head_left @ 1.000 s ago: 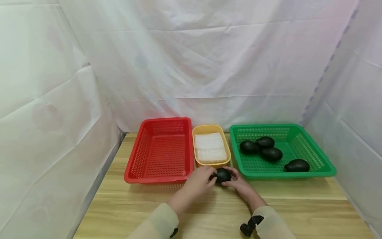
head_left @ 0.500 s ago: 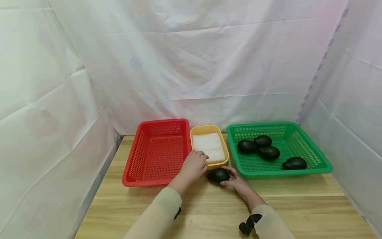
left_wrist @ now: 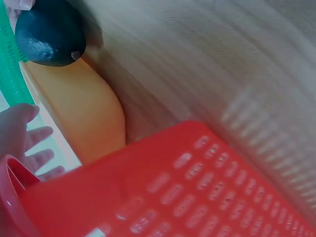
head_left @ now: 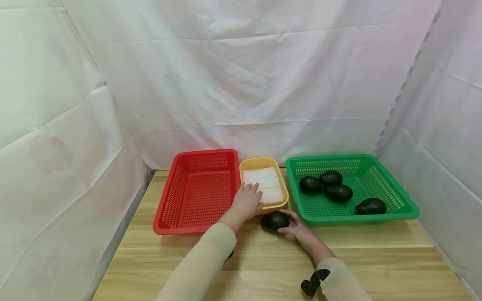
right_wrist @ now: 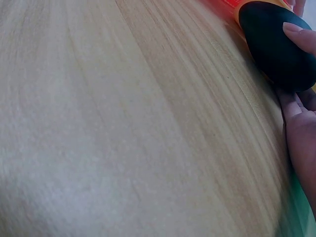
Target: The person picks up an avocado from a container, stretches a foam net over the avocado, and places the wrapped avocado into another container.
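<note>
My right hand (head_left: 296, 228) holds a dark avocado (head_left: 274, 221) by its right end, low over the table in front of the small yellow basket (head_left: 265, 209). In the right wrist view the thumb lies on top of the avocado (right_wrist: 271, 44) and other fingers are beneath it. My left hand (head_left: 246, 202) reaches over the yellow basket's near left rim, fingers spread and nearly straight. Its fingertips are right at the white foam net sleeves (head_left: 268, 184) stacked inside. In the left wrist view the left hand (left_wrist: 24, 143) shows partly, behind the red basket's rim.
At the left stands a red basket (head_left: 160, 228) with nothing inside. On the right a green basket (head_left: 399, 215) holds several avocados (head_left: 339, 192). Both flank the yellow basket on the wooden table (head_left: 271, 271). White cloth (head_left: 241, 83) hangs behind and at the sides.
My left hand has let go of the avocado and moved left, then up over the yellow basket. The right hand keeps holding the avocado in about the same place.
</note>
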`<move>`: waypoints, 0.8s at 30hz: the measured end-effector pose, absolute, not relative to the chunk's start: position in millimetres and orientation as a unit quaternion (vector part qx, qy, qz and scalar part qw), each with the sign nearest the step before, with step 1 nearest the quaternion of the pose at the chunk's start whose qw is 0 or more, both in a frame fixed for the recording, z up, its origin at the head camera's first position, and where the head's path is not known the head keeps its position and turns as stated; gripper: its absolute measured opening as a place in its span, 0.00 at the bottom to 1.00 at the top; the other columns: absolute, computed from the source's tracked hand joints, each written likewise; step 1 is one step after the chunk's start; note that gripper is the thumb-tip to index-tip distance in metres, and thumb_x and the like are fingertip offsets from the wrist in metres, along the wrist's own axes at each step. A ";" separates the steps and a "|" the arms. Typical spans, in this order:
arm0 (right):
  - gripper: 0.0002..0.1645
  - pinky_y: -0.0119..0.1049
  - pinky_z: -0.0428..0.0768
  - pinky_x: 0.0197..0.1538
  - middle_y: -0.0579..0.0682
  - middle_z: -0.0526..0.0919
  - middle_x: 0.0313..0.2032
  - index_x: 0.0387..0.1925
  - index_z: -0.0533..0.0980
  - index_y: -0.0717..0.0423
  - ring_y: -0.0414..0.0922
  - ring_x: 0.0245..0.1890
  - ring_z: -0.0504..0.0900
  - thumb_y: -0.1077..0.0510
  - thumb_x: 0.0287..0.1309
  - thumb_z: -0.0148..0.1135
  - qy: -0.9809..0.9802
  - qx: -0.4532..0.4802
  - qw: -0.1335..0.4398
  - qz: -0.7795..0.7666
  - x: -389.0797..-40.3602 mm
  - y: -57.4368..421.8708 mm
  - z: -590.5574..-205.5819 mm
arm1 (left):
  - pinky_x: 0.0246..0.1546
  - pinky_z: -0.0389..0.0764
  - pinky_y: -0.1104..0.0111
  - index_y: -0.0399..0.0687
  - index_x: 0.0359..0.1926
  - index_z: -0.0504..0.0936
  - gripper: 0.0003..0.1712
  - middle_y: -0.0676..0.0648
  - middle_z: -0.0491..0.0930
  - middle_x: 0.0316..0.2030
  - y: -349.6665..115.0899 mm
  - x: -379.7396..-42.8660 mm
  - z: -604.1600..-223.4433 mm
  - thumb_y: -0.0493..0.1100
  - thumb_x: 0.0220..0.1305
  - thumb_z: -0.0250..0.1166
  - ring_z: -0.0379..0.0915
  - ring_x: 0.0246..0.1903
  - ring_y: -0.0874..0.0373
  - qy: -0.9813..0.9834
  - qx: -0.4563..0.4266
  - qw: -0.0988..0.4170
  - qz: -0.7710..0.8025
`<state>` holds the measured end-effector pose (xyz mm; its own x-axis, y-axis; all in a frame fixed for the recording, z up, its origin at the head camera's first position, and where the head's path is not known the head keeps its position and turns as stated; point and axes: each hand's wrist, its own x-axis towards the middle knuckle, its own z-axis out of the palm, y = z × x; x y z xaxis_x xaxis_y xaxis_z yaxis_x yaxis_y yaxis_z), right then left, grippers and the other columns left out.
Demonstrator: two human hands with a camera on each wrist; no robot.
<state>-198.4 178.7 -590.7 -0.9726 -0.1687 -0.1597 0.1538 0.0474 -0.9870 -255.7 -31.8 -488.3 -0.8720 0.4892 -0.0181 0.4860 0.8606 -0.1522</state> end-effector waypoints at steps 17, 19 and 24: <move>0.43 0.36 0.66 0.62 0.58 0.63 0.67 0.67 0.65 0.57 0.56 0.68 0.60 0.63 0.49 0.73 0.714 -0.025 0.116 -0.689 -193.1 175.5 -594.0 | 0.68 0.51 0.49 0.54 0.63 0.76 0.32 0.50 0.60 0.71 -17.6 -264.1 -487.0 0.66 0.68 0.53 0.54 0.69 0.47 -0.971 -0.204 -0.042 0.114; 0.43 0.34 0.66 0.62 0.58 0.63 0.67 0.67 0.65 0.57 0.55 0.68 0.60 0.64 0.49 0.73 0.716 -0.023 0.116 -0.688 -193.0 176.7 -594.2 | 0.69 0.51 0.49 0.52 0.64 0.75 0.33 0.49 0.60 0.71 -16.9 -264.8 -487.9 0.66 0.67 0.53 0.53 0.70 0.47 -0.971 -0.207 -0.041 0.114; 0.44 0.29 0.67 0.59 0.58 0.64 0.67 0.67 0.65 0.57 0.54 0.68 0.61 0.65 0.48 0.73 0.714 -0.023 0.112 -0.691 -193.8 178.6 -593.1 | 0.69 0.48 0.48 0.56 0.62 0.78 0.29 0.49 0.60 0.72 -14.9 -266.6 -488.8 0.65 0.68 0.52 0.52 0.70 0.47 -0.969 -0.212 -0.046 0.117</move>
